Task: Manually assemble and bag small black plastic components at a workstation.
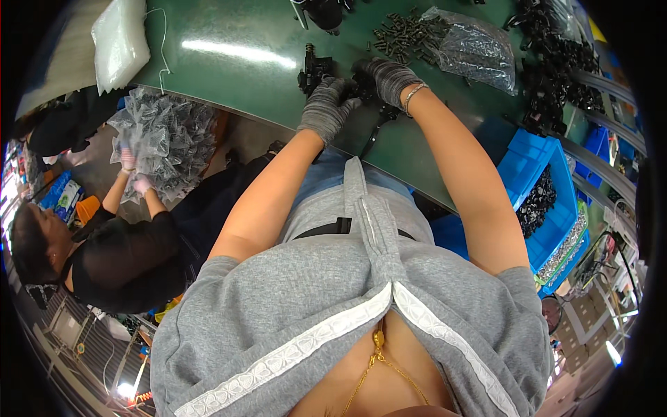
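**Gripping black part at green bench**

Working with both hands, grey knit gloves on. Left hand [325, 105] curled round a small black part [362, 88] — fingers closed on its left side. Right hand [388, 78] clamped over the same part from above and right, bracelet [413, 93] at the wrist. Part sitting low over the green table [236, 76], near its front edge, mostly hidden by the gloves. Second black assembly [314, 68] standing just left of the left hand, not touched. Black handle-like piece [375, 132] trailing down off the table edge below the hands. Heap of small dark screws [408, 33] behind the hands, clear bag [474, 50] of the same just right of it. Pile of black parts [552, 66] far right, blue bin [538, 184] below that. Co-worker's hands [133, 170] at left — handling crumpled clear bags [170, 139], well apart.
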Demonstrator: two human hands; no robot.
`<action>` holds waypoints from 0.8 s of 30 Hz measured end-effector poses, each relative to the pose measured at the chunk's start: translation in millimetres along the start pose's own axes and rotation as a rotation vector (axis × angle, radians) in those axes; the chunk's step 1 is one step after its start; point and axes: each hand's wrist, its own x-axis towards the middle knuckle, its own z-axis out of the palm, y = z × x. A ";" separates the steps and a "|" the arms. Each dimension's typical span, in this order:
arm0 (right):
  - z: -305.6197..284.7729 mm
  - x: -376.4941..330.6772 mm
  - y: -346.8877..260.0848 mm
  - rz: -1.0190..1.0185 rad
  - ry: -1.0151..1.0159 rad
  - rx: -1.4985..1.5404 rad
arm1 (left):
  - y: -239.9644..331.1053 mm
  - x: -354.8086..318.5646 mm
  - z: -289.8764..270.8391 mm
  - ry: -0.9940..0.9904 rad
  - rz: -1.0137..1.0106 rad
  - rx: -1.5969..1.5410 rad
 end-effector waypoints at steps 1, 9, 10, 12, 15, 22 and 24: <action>0.6 1.5 3.9 -0.015 -0.012 0.054 | 2.6 0.7 -0.4 -0.011 0.000 0.005; -19.1 -33.1 -25.3 -0.045 0.324 0.114 | 14.3 -11.6 -9.2 0.097 0.014 0.045; -21.3 -40.4 -34.7 -0.096 0.406 0.197 | 19.1 -13.2 -10.9 0.141 0.053 0.021; -10.4 -41.8 -30.4 -0.090 0.412 0.320 | 31.0 -16.2 -16.3 0.199 0.148 0.070; 3.1 -43.5 -30.7 -0.067 0.458 0.549 | 33.9 -11.9 -19.8 0.218 0.205 0.137; 18.6 -46.4 -41.7 -0.034 0.519 0.934 | 44.9 -3.5 -20.4 0.150 0.150 0.130; 5.8 -60.0 -45.1 0.018 0.421 0.862 | 43.5 -7.6 -18.7 0.147 0.157 0.223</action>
